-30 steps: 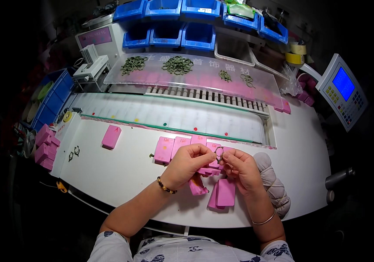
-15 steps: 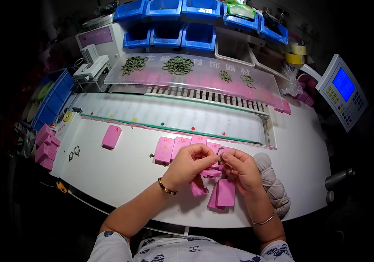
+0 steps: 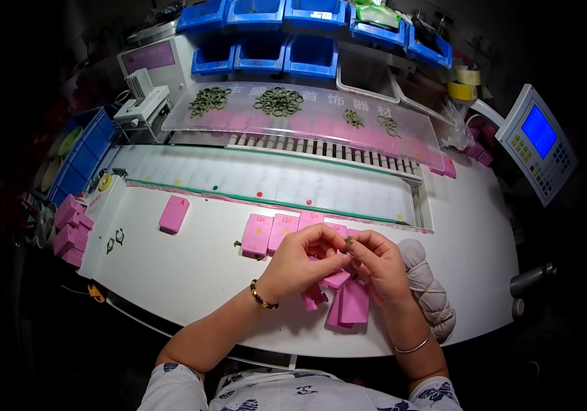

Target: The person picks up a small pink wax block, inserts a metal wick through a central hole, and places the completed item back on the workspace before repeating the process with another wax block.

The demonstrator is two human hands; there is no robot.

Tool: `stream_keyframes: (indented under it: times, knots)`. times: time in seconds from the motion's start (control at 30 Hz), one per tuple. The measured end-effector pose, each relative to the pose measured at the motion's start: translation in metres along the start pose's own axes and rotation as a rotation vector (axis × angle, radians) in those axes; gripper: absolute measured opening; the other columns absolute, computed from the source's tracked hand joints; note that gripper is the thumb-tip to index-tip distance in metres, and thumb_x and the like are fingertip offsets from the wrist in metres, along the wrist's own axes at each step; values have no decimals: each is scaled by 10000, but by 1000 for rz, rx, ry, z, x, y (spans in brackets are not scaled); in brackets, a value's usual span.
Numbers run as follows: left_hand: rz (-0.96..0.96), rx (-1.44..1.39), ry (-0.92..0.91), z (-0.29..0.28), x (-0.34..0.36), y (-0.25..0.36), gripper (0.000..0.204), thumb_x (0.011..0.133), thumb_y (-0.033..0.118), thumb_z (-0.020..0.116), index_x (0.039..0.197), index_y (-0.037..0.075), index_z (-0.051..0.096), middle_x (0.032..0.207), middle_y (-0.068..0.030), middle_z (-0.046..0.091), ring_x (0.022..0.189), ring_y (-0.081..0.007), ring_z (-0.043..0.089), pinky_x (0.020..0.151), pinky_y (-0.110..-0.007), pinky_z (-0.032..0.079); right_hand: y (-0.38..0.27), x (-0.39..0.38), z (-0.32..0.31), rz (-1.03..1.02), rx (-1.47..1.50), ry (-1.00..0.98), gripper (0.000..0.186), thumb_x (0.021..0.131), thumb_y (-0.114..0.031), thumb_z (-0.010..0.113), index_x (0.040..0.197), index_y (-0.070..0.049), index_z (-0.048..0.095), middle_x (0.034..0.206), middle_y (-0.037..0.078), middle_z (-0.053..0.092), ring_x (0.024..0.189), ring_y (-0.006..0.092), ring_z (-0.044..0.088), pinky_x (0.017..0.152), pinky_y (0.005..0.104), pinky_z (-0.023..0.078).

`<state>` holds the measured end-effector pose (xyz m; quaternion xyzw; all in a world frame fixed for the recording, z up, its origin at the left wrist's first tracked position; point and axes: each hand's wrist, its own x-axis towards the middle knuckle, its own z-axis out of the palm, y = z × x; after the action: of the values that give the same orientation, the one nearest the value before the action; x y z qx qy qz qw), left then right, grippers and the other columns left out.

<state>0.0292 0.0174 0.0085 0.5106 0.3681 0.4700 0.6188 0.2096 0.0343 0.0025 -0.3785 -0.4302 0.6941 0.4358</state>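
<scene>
Between the fingertips of both hands is a small green ring, like a wax ring piece. My right hand pinches it with thumb and index finger. My left hand is closed, its index fingertip touching or nearly touching the ring. Under its palm and thumb is a cut-open pink rubber mould with uneven edges, seemingly held by the lower fingers, which are hidden. Two pink mould blocks lie overlapped just below the hands. A row of pink blocks stands behind my left hand, partly covered by it.
A conveyor belt with coloured dots runs behind. Above it, a clear shelf bears piles of green rings. Blue bins hang at the back. A grey cloth roll lies by my right forearm; a control panel stands right.
The green ring has turned between my fingers and shows smaller. The open pink mould has shifted slightly under my left hand. The belt's coloured dots have moved left.
</scene>
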Motion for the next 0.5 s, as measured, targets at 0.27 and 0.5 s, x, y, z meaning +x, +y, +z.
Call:
stream_keyframes:
  times: [0.27,0.5]
  knots:
    - [19,9,-7,1,-1,-2,149,836,37,684,948,24,588,773,21,591,709,-25,569,642,-171,470,2,0,1,-98,-54,6,132,906,-104,624,1014,-30,644,824,-20,631,658,13,504,572,158,394]
    - [39,52,3,2,-1,-2,140,830,36,681,937,24,593,792,18,598,715,-27,576,649,-177,477,1,-1,1,-156,-100,-4,138,907,-98,625,1028,-34,643,879,-11,647,716,17,540,610,163,421]
